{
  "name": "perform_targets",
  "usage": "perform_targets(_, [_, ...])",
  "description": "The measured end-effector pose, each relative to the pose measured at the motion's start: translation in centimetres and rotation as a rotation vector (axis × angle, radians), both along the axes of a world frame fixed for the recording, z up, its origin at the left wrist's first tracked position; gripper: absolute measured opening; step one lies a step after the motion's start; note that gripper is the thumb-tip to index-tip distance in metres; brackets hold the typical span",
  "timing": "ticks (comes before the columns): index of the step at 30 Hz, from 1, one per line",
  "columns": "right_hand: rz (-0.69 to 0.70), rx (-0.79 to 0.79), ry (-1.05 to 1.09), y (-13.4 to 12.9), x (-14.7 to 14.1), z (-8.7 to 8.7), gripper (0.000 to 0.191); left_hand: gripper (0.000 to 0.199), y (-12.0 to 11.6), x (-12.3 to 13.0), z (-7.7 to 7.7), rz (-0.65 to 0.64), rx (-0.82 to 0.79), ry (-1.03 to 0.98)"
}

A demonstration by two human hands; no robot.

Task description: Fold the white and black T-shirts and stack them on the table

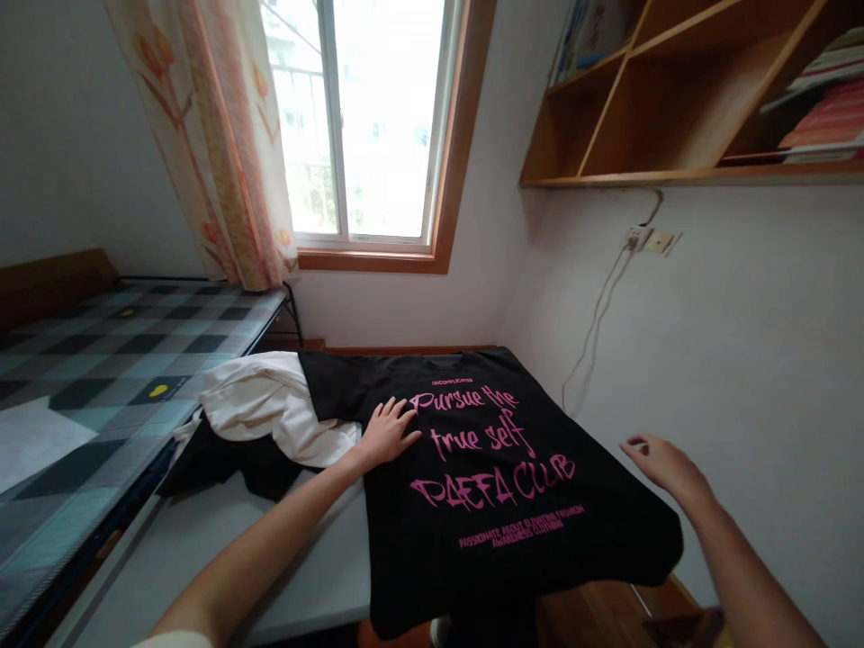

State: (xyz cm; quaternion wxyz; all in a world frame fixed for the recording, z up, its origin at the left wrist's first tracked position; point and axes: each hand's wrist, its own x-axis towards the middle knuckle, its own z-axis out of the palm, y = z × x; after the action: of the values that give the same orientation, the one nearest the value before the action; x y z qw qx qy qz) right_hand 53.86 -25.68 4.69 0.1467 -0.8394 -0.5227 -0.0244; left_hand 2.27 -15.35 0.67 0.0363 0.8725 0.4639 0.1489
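Checked mattress off left of left hand, flowered curtain and window beyond that hand, wall socket up past right hand, wooden shelf higher.

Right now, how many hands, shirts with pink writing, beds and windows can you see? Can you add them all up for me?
Hands: 2, a left hand and a right hand
Shirt with pink writing: 1
Bed: 1
Window: 1
Total: 5
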Motion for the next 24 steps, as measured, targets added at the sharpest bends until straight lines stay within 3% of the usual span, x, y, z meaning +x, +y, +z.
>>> perform_targets(3, [0.219, 0.001, -0.009, 4.0, -4.3, 0.5, 0.04, 0.062, 2.9, 0.6, 0.1, 0.123, -0.017, 0.008])
perform_targets(6, [0.398, -0.03, -0.05, 7.6, -9.9, -0.8, 0.049, 0.072, 5.3, 0.9, -0.2, 0.26, -0.066, 0.023])
perform_targets(11, [0.383, -0.201, -0.096, 11.3, -16.6, -4.2, 0.065, 0.08, 7.0, 0.8, -1.4, 0.322, -0.08, 0.037])
perform_targets(15, [0.34, -0.254, -0.102, 12.9, -17.5, -5.5, 0.067, 0.079, 7.6, 0.7, -1.9, 0.313, -0.064, 0.043])
perform_targets(24, [0.303, -0.217, -0.105, 14.7, -16.6, -5.7, 0.064, 0.078, 9.9, 1.6, -1.9, 0.312, -0.056, 0.027])
